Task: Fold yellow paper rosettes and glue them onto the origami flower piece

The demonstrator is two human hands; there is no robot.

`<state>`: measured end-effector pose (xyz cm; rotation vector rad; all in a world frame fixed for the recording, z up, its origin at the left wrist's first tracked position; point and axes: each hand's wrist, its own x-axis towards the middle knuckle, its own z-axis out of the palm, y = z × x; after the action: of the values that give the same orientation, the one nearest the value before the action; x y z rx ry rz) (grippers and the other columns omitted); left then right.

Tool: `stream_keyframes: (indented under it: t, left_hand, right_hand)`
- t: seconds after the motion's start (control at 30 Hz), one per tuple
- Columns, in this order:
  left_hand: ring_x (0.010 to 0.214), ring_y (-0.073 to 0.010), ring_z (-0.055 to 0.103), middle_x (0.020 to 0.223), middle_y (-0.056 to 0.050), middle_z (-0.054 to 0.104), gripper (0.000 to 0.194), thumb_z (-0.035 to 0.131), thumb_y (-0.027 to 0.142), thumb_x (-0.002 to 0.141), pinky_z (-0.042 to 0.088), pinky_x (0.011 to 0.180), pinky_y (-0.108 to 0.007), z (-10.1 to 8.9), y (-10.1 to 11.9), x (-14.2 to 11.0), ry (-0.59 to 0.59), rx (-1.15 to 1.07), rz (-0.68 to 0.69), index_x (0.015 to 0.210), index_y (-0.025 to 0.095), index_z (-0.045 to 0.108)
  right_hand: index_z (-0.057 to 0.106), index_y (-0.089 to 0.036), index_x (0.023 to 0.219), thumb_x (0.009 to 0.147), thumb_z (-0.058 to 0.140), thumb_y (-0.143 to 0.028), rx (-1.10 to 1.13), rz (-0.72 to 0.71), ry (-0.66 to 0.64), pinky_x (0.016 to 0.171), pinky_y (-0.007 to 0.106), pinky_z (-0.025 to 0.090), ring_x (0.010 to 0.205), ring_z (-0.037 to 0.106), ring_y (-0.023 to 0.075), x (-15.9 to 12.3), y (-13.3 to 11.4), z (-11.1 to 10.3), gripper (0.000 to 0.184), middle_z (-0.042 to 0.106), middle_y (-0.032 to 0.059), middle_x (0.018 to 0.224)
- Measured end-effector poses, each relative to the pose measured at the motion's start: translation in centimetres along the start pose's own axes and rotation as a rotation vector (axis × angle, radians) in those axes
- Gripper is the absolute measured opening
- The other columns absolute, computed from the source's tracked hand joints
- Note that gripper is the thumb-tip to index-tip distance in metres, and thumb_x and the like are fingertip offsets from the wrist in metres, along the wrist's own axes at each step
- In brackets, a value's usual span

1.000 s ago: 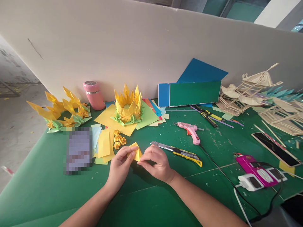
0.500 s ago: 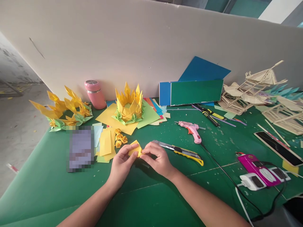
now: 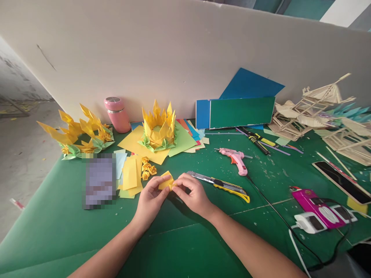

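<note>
Left hand (image 3: pixel 152 197) and right hand (image 3: pixel 194 196), fingers pinched closed, both grip the yellow paper (image 3: pixel 166 181) at frame centre, slightly low, above the green bench (image 3: pixel 185 247).

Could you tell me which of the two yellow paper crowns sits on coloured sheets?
The crown right of the pink flask: yellow and green sheets lie under it, whereas the left crown stands on the table.
</note>
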<state>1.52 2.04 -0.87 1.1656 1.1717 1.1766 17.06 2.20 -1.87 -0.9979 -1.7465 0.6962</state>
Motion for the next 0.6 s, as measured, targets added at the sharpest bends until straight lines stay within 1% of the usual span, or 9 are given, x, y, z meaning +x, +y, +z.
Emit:
stream_keyframes:
  t: [0.1,0.2,0.47,0.6]
  left_hand:
    - [0.094,-0.0227,0.064,0.096,-0.006,0.068,0.033,0.077,0.04,0.063,0.053,0.084,-0.035,-0.04,-0.15,0.06,-0.009,-0.004,-0.015,0.09,0.021,0.073]
    - [0.095,-0.0229,0.063,0.096,-0.007,0.067,0.034,0.076,0.04,0.064,0.052,0.085,-0.035,-0.03,-0.3,0.08,-0.019,-0.001,-0.001,0.091,0.02,0.072]
    - [0.092,-0.0219,0.063,0.093,-0.005,0.062,0.031,0.074,0.04,0.067,0.055,0.079,-0.033,0.03,-0.22,-0.01,-0.077,0.018,0.057,0.094,0.023,0.073]
    - [0.092,-0.0225,0.063,0.093,-0.006,0.063,0.031,0.074,0.04,0.067,0.056,0.077,-0.034,0.04,-0.21,-0.04,-0.073,0.018,0.073,0.093,0.023,0.073]
  right_hand:
    - [0.06,-0.02,0.071,0.086,0.057,-0.028,0.004,0.039,0.016,0.053,0.023,0.043,0.058,0.05,0.0115,0.02,0.14,0.1,0.018,0.054,-0.0004,0.068]
    - [0.057,-0.02,0.07,0.085,0.058,-0.028,0.006,0.065,0.028,0.052,0.023,0.043,0.057,0.049,0.0115,0.07,0.18,0.18,0.017,0.052,-0.0014,0.065]
    - [0.056,-0.02,0.069,0.083,0.061,-0.029,0.025,0.124,0.051,0.053,0.024,0.042,0.057,0.049,0.0124,0.13,0.29,0.24,0.017,0.052,-0.0019,0.062]
    - [0.056,-0.02,0.068,0.081,0.061,-0.03,0.052,0.169,0.058,0.053,0.024,0.043,0.056,0.049,0.0123,0.09,0.35,0.33,0.017,0.054,-0.0019,0.062]
